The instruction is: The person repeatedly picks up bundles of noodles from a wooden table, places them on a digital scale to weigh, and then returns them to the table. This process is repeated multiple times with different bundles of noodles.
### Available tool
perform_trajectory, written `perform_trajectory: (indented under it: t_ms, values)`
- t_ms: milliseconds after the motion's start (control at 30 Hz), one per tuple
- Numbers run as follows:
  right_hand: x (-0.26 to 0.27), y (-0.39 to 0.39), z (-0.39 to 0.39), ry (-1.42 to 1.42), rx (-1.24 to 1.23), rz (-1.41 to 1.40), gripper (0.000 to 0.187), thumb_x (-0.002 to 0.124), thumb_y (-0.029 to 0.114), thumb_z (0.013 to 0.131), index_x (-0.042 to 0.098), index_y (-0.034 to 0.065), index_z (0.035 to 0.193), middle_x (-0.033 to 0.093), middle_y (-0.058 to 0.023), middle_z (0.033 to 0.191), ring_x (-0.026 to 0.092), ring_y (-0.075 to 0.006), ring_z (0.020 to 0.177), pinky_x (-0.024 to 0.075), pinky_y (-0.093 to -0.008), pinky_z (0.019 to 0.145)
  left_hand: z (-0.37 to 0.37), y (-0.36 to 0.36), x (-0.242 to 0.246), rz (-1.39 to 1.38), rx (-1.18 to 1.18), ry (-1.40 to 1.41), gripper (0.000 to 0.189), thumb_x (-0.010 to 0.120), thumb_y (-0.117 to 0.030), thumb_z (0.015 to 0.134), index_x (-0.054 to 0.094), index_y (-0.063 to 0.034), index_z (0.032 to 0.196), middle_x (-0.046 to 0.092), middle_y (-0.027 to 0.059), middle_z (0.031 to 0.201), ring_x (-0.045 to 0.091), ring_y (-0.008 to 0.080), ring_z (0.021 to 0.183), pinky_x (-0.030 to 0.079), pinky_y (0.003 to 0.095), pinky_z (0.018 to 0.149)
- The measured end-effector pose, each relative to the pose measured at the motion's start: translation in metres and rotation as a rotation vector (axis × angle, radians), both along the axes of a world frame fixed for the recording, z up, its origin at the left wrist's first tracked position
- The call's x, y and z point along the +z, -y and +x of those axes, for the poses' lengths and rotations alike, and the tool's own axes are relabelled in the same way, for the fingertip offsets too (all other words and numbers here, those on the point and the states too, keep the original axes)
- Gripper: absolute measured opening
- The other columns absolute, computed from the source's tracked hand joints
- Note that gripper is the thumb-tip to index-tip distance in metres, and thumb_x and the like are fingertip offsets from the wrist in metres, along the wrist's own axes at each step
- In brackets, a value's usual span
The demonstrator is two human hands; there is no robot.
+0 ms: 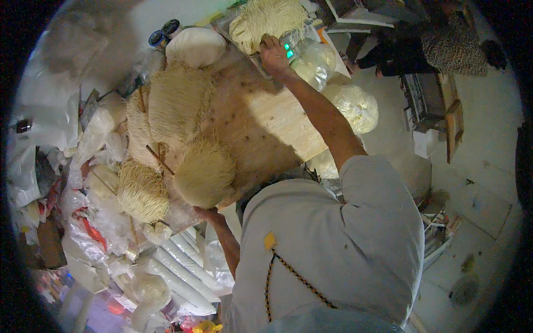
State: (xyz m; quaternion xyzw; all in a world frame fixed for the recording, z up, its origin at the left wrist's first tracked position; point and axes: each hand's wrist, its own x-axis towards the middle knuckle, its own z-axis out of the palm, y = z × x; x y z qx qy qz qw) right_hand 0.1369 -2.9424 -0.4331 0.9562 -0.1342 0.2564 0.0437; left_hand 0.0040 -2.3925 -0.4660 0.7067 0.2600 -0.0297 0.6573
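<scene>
My right hand [275, 56] reaches to a bundle of pale noodles [268, 21] at the top, its fingers against the bundle's near edge. Beside that hand glows a green digital display [288, 50], apparently of a scale. My left hand [207, 213] is at the table's near edge, touching the underside of a rounded heap of noodles [205, 175]; its fingers are mostly hidden. More noodle heaps [177, 104] lie along the left of the wooden board [250, 129]. A thin stick [160, 159] leans between the heaps.
Plastic bags of noodles [354, 108] line the board's right side. Crumpled plastic bags [100, 216] crowd the left, with long white packs [183, 270] below. Two dark-topped cylinders [163, 33] stand by a white rounded bundle [195, 46]. Another person [433, 50] is at upper right.
</scene>
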Motion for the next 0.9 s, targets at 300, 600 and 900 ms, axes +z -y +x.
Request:
perform_trajectory:
  t_ms: [300, 600, 900]
  values:
    - [-0.003, -0.166, -0.035, -0.087, 0.172, 1.468, 0.033, 0.064, 0.02, 0.075, 0.057, 0.0036, 0.103, 0.056, -0.0101, 0.096, 0.053, -0.0235, 0.089, 0.045, -0.0388, 0.078, 0.005, -0.04, -0.05, 0.557, -0.365, 0.059, 0.046, 0.047, -0.039, 0.09, 0.057, 0.0038, 0.104, 0.059, 0.0151, 0.091, 0.054, 0.0235, 0.08, 0.044, 0.0395, 0.068]
    - [0.03, -0.281, -0.055, -0.256, 0.364, 1.757, 0.023, 0.066, 0.024, 0.075, 0.065, 0.0014, 0.082, 0.064, -0.0078, 0.071, 0.06, -0.0156, 0.063, 0.0475, -0.0318, 0.06, 0.002, -0.002, -0.014, 0.391, -0.19, -0.019, 0.064, 0.048, -0.049, 0.087, 0.054, 0.0139, 0.09, 0.057, 0.0199, 0.08, 0.05, 0.0257, 0.069, 0.043, 0.0403, 0.064]
    - [0.045, -0.276, -0.066, -0.394, 0.312, 1.714, 0.022, 0.064, 0.022, 0.077, 0.068, 0.0004, 0.075, 0.064, -0.0059, 0.065, 0.06, -0.0157, 0.062, 0.0463, -0.031, 0.06, -0.011, -0.033, -0.07, 0.403, -0.305, 0.108, 0.053, 0.053, -0.039, 0.089, 0.053, 0.0142, 0.09, 0.055, 0.0139, 0.071, 0.048, 0.0214, 0.061, 0.041, 0.0361, 0.055]
